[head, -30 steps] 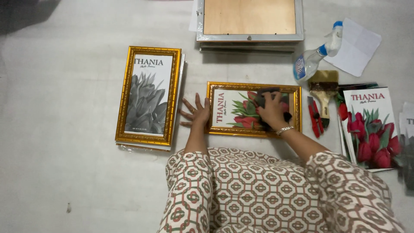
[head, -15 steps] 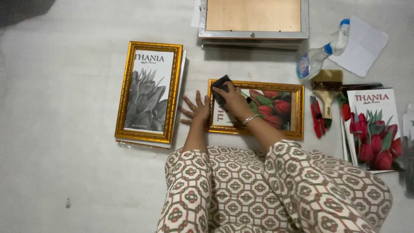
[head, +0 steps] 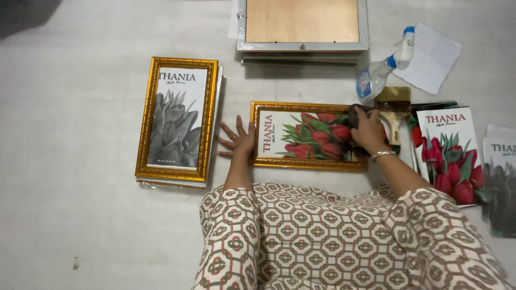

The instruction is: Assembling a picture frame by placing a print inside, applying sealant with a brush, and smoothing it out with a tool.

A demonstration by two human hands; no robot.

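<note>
The dark cloth has travelled from the left end of the gold frame to its right end.

The right hand (head: 370,131) is pressed together around a dark cloth (head: 355,114) on the glass of the gold tulip frame (head: 309,136), which lies flat on the surface in the middle; half a second ago it was at the left end, so the wiping stroke seems to have crossed the whole glass. The left hand (head: 238,140), fingers spread and holding nothing, has stayed at the frame's left edge.

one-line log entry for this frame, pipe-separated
left hand: flat on floor, bracing gold frame left edge | right hand: pressing dark cloth on frame's right end | nearby: spray bottle, brush
</note>
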